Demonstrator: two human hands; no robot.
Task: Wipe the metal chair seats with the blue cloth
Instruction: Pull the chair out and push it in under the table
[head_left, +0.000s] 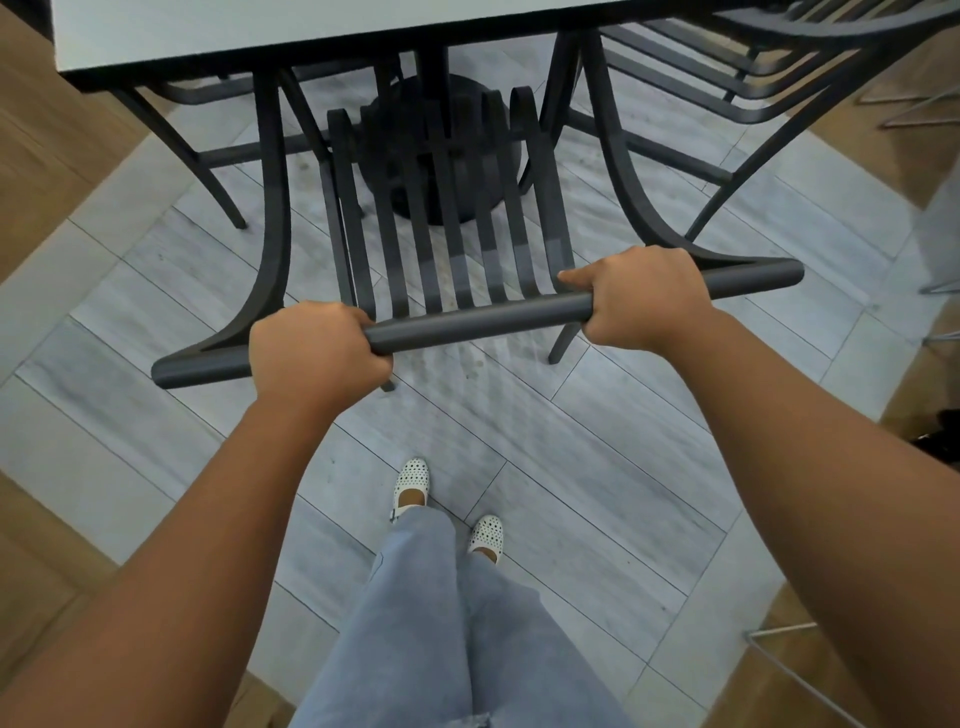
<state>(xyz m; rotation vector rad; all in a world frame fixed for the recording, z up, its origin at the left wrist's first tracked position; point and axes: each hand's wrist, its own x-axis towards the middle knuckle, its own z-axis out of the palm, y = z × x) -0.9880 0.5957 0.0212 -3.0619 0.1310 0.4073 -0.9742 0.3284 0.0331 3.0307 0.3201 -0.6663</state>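
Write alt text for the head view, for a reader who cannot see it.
Both hands, left hand and right hand, grip the top rail of a dark metal chair tucked under a pale table. Grey plank floor; no blue cloth visible.

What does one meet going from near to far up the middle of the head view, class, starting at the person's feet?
White shoes → top rail of the chair, gripped by left hand and right hand → slatted chair back → table base → table top.

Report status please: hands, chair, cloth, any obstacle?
Left hand and right hand both grip the chair's top rail. Chair seat tucked under the table. Blue cloth not in view.
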